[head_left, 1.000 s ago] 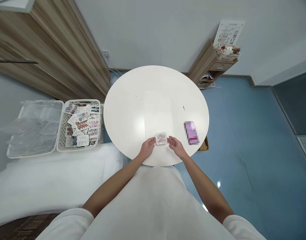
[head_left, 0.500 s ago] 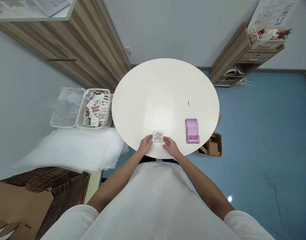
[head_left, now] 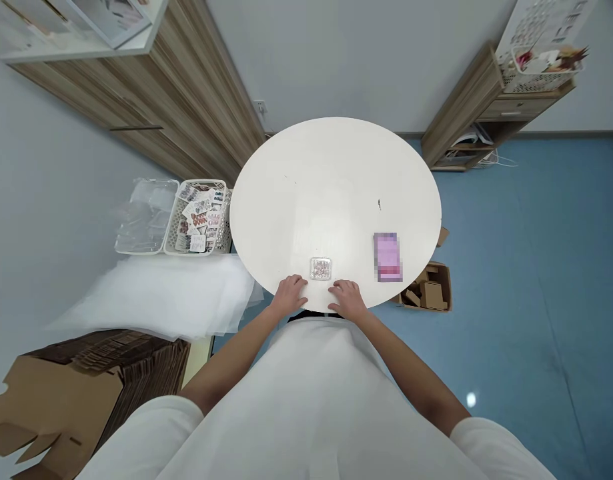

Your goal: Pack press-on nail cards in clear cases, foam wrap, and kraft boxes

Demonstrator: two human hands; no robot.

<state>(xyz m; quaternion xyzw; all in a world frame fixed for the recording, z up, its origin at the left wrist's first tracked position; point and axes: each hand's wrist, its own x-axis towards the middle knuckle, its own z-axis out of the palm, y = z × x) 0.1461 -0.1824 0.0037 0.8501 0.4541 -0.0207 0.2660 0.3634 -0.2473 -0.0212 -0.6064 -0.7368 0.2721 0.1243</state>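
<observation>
A small clear case (head_left: pixel 321 269) with rows of small pinkish pieces lies flat near the front edge of the round white table (head_left: pixel 331 167). Below and left of it my left hand (head_left: pixel 289 295) rests on the tabletop, fingers slightly bent and apart, holding nothing. My right hand (head_left: pixel 348 299) lies on the table to the right of the case, also with loose fingers and nothing in them. Neither hand touches the case. Farther right on the table is a purple rectangular item (head_left: pixel 387 257), blurred by pixelation.
Left of the table stand a white basket (head_left: pixel 196 217) of carded pieces and a bin (head_left: pixel 147 217) of clear plastic. White sheets (head_left: pixel 166 297) and folded cardboard (head_left: pixel 61 407) sit nearer. A carton (head_left: pixel 431 288) of small boxes is on the floor at right.
Both hands have let go of the clear case and drawn back toward the table's front edge. The case now lies by itself. The whole view has shifted slightly.
</observation>
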